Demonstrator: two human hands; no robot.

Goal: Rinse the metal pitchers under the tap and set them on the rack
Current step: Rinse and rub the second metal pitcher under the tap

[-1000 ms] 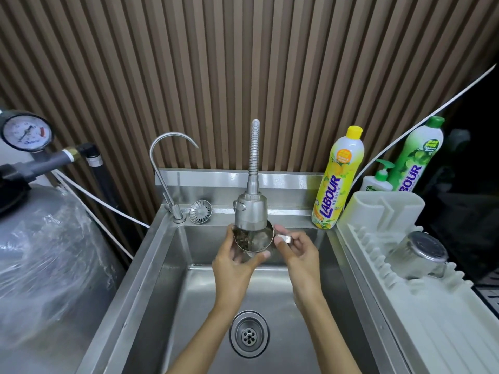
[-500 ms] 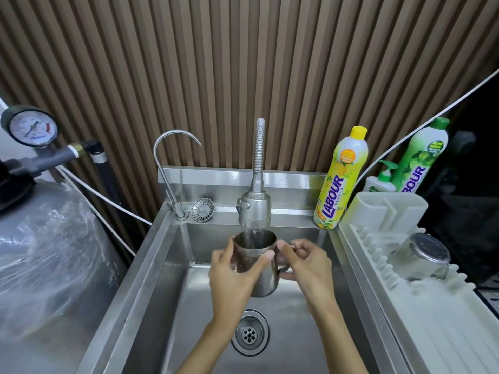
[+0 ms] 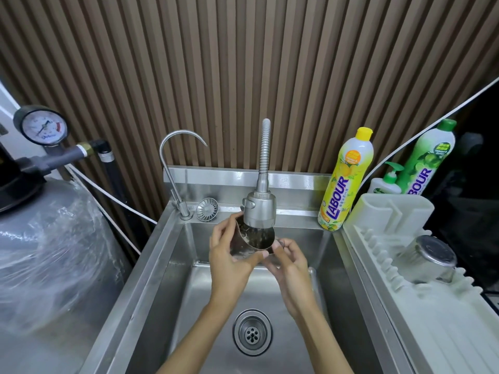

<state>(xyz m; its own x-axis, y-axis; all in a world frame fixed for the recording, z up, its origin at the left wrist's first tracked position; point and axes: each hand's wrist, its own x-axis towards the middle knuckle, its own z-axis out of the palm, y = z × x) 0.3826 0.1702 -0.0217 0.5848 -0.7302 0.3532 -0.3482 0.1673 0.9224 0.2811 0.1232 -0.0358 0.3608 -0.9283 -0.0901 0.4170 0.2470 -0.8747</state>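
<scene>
A metal pitcher (image 3: 255,240) is held over the back part of the sink (image 3: 162,265), directly under the spray head of the flexible tap (image 3: 259,213), with its rim nearly touching the head. The pitcher is tilted, its mouth turned up towards the camera, and wet glints are seen inside it. Its body is gripped by the left hand (image 3: 229,261), the fingers curled round the far side and the thumb laid across the near side. The handle side is pinched by the curled fingers of the right hand (image 3: 290,265); the handle itself is mostly hidden.

The drain (image 3: 252,332) is seen in the sink's floor, nearer the camera than the hands. On the sink's rear ledge a gooseneck tap (image 3: 175,168) and a strainer plug (image 3: 206,209) are placed at the left corner, and a yellow LABOUR bottle (image 3: 345,182) at the right corner. Just right of the sink a white rack (image 3: 432,319) is set, and a second metal pitcher (image 3: 426,261) is laid on it upside down and tilted. Behind the rack a pump bottle (image 3: 386,183) and a green LABOUR bottle (image 3: 429,157) are stood. Left of the sink a plastic-wrapped tank (image 3: 48,252) with a pressure gauge (image 3: 43,126) is seen.
</scene>
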